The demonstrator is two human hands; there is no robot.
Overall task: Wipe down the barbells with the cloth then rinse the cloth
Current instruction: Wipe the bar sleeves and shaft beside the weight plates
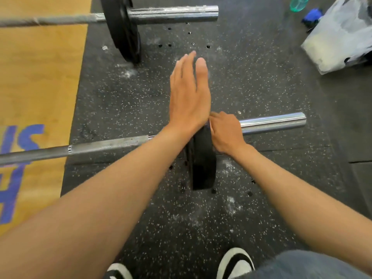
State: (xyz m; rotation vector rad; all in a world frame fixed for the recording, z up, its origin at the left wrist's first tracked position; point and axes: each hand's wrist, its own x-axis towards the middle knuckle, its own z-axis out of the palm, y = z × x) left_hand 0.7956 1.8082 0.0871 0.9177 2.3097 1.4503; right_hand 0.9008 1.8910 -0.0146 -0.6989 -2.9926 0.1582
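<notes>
The near barbell lies across the rubber floor, with its grey shaft [100, 146], a black plate [202, 162] and a chrome sleeve [273, 122]. My right hand [226, 131] curls over the sleeve right beside the plate. My left hand [189, 91] is held flat with straight fingers, reaching forward over the plate's top edge and holding nothing. A second barbell [173, 14] with a black plate [122, 27] lies farther away. A blue cloth [312, 17] sits on the floor at the top right, away from both hands.
A white plastic bag [342, 35] and a green bottle [299, 3] lie at the top right. A wooden platform [36, 77] with blue lettering runs along the left. White chalk dust speckles the black floor. My shoes [235, 262] stand at the bottom edge.
</notes>
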